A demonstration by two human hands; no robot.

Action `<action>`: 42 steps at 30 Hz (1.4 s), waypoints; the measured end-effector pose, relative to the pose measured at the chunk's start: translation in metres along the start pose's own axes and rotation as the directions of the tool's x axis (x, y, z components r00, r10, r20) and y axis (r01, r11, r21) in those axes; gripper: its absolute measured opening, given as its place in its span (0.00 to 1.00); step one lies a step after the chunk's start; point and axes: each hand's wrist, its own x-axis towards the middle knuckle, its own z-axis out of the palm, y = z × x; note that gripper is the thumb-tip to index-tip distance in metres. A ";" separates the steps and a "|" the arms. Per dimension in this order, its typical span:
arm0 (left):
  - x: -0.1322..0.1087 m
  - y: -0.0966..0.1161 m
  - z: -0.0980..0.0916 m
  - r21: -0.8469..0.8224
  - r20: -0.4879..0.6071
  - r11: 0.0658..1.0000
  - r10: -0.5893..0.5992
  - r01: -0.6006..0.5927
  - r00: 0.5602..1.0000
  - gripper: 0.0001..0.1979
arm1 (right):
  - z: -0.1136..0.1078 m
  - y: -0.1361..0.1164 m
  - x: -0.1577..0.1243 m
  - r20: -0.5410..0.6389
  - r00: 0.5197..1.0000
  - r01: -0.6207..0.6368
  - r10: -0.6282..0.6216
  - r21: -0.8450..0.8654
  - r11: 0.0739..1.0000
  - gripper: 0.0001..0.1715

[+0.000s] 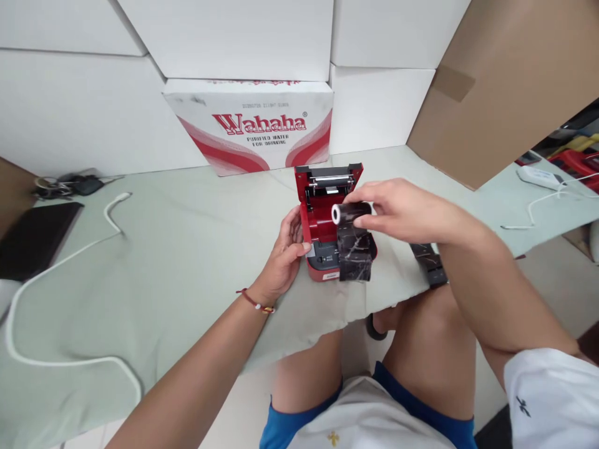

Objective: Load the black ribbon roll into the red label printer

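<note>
Holding a roll [352, 214] over an open printer [318, 274], hands apart
Pinching the roll between right hand [397, 209] thumb and fingers, so sitting nearer that side, just left of the palm. Running its long axis roughly left to right, like the raised lid [332, 181], and pointing the hollow white end toward the left hand [285, 252] side. Not seeing from here whether touching the bay [321, 234]. Trailing a dark strip [354, 259] down over the printer's front. Gripping the printer's left side with the left hand. Resting on pale cloth [187, 249], facing a Wahaha box [262, 128], with a white cable [65, 362] off left.
</note>
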 end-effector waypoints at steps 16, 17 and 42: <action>0.000 0.002 0.000 0.034 0.008 0.999 -0.001 0.001 1.000 0.38 | 0.043 -0.013 0.040 0.128 0.991 -0.014 0.040 -0.196 0.981 0.16; 0.000 0.002 0.000 0.036 0.009 0.999 0.002 -0.002 1.000 0.38 | 0.045 -0.011 0.030 0.038 0.998 0.048 -0.044 -0.115 0.992 0.16; 0.056 0.071 0.036 0.402 -0.161 0.904 0.225 -0.144 0.961 0.17 | 0.141 0.017 -0.054 -0.683 0.630 0.339 -0.369 -0.186 0.922 0.22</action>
